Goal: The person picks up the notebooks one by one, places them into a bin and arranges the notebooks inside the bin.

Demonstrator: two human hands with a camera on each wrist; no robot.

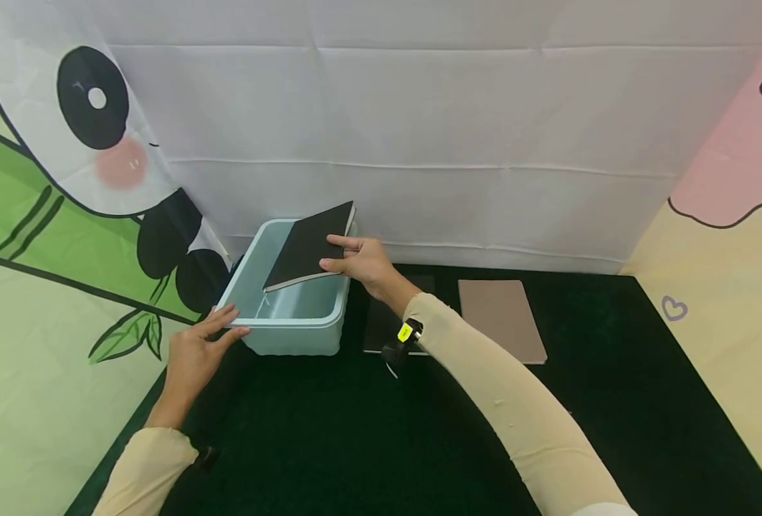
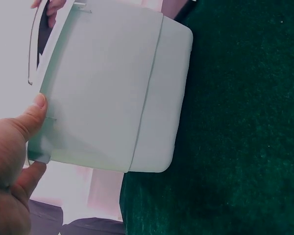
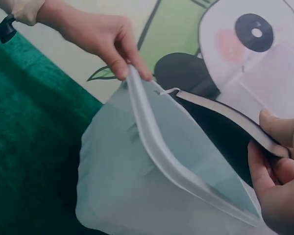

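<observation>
Hands (image 1: pixel 200 351) (image 1: pixel 369 265) on bin (image 1: pixel 290 323), blk notebk (image 1: pixel 306 247) — long axis aslant, ribbon (image 3: pixel 169 91) L

Cartoon backdrop (image 1: pixel 445 122) behind dark green tabletop (image 1: pixel 355 430)

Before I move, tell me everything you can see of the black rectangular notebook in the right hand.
The black rectangular notebook is thin and closed, with a plain dark cover, pale page edges that look like paper, and a narrow white ribbon at one corner. It is tilted and bowed slightly, over the opening of the light-blue plastic-looking bin. The right hand pinches it by its right edge in the head view. Whether it touches the bin, I cannot tell.
</observation>
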